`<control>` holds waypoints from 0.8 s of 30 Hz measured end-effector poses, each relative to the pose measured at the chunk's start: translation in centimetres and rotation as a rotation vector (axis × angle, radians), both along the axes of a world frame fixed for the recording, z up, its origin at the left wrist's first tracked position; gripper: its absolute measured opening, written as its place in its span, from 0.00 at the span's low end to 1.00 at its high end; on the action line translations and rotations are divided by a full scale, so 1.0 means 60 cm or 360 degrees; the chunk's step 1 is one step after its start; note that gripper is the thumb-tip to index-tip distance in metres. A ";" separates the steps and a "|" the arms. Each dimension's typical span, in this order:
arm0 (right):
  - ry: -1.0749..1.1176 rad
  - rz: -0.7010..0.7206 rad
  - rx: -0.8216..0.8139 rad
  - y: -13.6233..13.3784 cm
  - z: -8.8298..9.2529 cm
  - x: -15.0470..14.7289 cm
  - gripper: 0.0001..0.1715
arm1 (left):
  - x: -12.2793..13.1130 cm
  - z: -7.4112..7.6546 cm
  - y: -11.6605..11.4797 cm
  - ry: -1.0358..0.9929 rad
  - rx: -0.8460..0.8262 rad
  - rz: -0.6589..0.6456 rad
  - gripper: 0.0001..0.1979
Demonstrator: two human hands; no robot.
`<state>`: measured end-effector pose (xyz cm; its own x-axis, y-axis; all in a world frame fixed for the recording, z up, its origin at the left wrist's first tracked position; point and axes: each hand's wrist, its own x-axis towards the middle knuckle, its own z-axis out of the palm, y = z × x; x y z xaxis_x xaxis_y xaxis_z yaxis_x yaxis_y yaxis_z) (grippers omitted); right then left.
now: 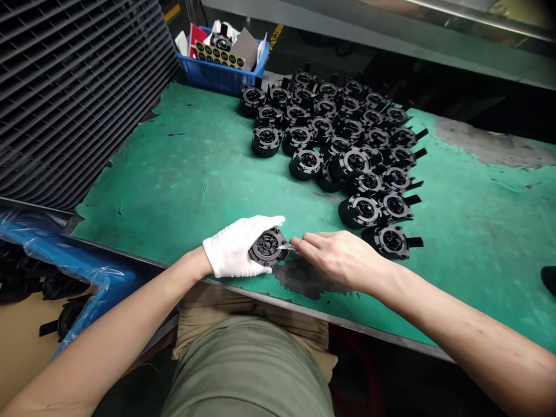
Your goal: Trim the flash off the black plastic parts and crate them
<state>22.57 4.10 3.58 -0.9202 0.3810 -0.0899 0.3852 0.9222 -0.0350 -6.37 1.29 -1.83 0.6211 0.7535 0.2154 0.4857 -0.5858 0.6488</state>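
My left hand (237,246), in a white glove, is wrapped round a round black plastic part (267,247) near the front edge of the green bench (174,174). My bare right hand (336,255) pinches a small thin metal tool (285,247) whose tip touches the part's face. Behind, several more of the same round black parts (343,139) stand in rows on the bench, some with flat black tabs sticking out to the right.
A blue bin (221,72) with cards and papers stands at the back. Stacked dark ribbed trays (73,87) rise at the left. A box lined with blue plastic (56,255) holding black parts sits at the lower left. Worn grey patches mark the bench.
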 end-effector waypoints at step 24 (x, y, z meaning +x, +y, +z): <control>0.0523 -0.0510 -0.0029 0.006 -0.020 0.027 0.22 | 0.004 -0.027 0.000 -0.0128 0.0135 0.0381 0.54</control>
<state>24.18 4.49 2.40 -0.7368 0.6523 0.1778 0.6169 0.7563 -0.2180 -6.14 1.27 -3.45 0.4059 0.8540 0.3253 0.5659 -0.5144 0.6443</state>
